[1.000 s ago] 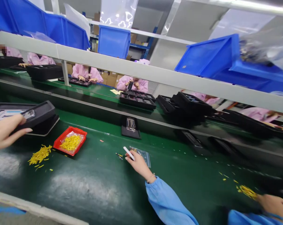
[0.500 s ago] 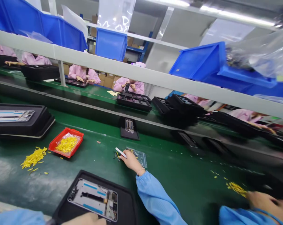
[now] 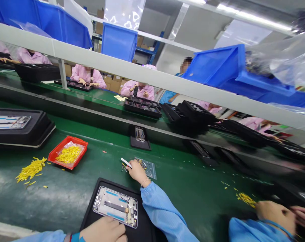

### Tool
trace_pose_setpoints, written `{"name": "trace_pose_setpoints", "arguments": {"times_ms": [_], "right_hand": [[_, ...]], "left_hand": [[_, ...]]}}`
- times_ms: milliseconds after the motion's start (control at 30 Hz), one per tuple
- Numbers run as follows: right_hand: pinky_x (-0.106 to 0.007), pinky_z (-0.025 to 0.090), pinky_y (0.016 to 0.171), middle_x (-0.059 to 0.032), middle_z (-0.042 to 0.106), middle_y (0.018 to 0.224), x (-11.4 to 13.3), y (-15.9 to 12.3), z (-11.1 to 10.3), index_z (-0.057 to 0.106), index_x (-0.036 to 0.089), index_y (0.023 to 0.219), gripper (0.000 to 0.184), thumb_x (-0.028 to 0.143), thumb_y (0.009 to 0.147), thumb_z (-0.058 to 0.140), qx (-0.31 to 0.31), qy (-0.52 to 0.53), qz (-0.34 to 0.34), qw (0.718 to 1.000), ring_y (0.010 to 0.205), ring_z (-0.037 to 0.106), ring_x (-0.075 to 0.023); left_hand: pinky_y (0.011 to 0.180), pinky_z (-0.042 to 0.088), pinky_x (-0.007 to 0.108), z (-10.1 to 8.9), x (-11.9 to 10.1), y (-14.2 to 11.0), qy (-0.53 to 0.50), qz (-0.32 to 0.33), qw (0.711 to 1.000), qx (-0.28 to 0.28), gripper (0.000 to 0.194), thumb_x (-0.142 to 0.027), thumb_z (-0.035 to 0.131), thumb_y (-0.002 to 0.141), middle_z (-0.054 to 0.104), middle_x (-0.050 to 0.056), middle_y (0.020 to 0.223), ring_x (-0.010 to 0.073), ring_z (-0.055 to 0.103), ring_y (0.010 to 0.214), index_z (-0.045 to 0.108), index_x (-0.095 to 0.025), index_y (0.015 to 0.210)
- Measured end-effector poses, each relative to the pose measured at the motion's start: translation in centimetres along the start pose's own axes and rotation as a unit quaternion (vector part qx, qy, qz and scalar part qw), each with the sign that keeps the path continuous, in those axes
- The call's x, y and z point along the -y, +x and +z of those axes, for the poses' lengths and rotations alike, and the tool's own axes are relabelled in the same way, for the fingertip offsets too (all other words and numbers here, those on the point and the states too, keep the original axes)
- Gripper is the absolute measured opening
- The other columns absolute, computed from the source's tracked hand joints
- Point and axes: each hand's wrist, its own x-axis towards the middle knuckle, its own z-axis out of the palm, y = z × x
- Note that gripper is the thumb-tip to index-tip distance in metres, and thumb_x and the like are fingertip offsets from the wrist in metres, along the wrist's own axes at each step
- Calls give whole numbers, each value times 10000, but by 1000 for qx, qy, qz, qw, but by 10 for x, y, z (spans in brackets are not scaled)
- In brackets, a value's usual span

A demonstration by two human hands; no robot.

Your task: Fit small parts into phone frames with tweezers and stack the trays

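Observation:
My left hand [image 3: 103,230] grips the near edge of a black tray [image 3: 142,233] lying on the green conveyor belt [image 3: 66,198]. A phone frame [image 3: 115,206] with blue strips lies in that tray. My right hand [image 3: 138,171] is shut on a white slim tool [image 3: 126,163], its tip near small dark parts [image 3: 123,167]. Just right of that hand lies a clear plastic bag [image 3: 146,168] with yellow bits. At the far right, a co-worker's hand [image 3: 275,213] in a blue sleeve is near scattered yellow strips [image 3: 246,199].
A red tray [image 3: 68,153] of yellow strips and a loose yellow pile [image 3: 31,169] lie to the left. Another black tray [image 3: 16,126] stands at far left. A grey rail [image 3: 142,77] crosses above the belt, with blue bins [image 3: 213,67] beyond. Co-workers in pink sit across a second belt.
My left hand has carried the black tray from the left to the lower middle and set it on the belt. My right hand has shifted slightly left. A person in blue has appeared in the background.

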Motion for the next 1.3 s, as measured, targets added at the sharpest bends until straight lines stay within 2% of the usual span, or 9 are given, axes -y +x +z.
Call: {"name": "trace_pose_setpoints", "arguments": {"times_ms": [167,267,333,500,633,767,1000,1167,1300], "right_hand": [[-308,421,703,-124,637,901,-3,-1,-5,539,176,741,127,62,795,551,-11,57,-21,998,824,623,-227],[-295,438,699,-60,659,802,-1,-5,-10,488,199,740,158,65,821,501,-7,121,-51,991,771,621,-196],[-280,458,697,-19,670,751,6,-11,-12,471,208,745,156,80,832,492,5,170,-75,983,739,630,-174],[-286,490,738,2,701,756,28,-22,-12,542,182,965,157,139,814,542,24,277,-124,953,756,660,-164],[-303,495,742,-33,711,799,39,-28,-8,649,157,862,110,187,775,588,19,337,-130,932,769,657,-194],[-277,480,674,-17,696,758,48,-36,-6,665,176,813,117,196,806,550,-40,300,-134,944,714,631,-184],[-282,462,740,-39,663,887,59,-48,-13,647,205,902,268,34,763,494,-45,147,-211,965,834,618,-193],[-277,459,752,-42,644,921,65,-49,-15,637,204,939,303,13,763,480,-8,70,-224,972,852,612,-195],[-275,457,743,-49,647,937,69,-49,-17,642,197,956,304,18,767,484,17,45,-223,974,843,617,-195]], "left_hand": [[646,460,261,-50,26,-1,-5,-56,998,34,224,-334,705,779,641,-3,807,167,595,682,530,-197,807],[661,455,254,-73,51,5,-53,-144,988,-5,40,-203,553,857,633,-1,819,163,600,713,522,-199,832],[643,461,240,-80,68,11,-107,-211,971,-47,59,-177,470,877,621,-5,813,150,602,698,521,-201,859],[630,497,245,-77,98,33,-177,-297,925,-155,111,-203,426,878,628,9,840,140,619,676,520,-188,935],[708,530,279,-66,107,40,-125,-271,934,-197,144,-200,429,881,657,40,890,167,645,769,549,-177,955],[784,528,285,-57,110,37,-68,-226,947,-218,194,-158,411,895,681,58,952,178,650,865,595,-178,955],[728,507,282,-65,112,28,-18,-222,966,-129,189,-105,424,827,664,37,867,175,627,783,590,-179,880],[680,454,292,-73,112,24,60,-203,976,-41,143,-109,464,807,646,44,841,183,596,726,586,-168,853],[635,417,303,-74,111,23,98,-187,977,-24,128,-121,471,818,621,43,752,186,570,672,588,-165,791]]}}
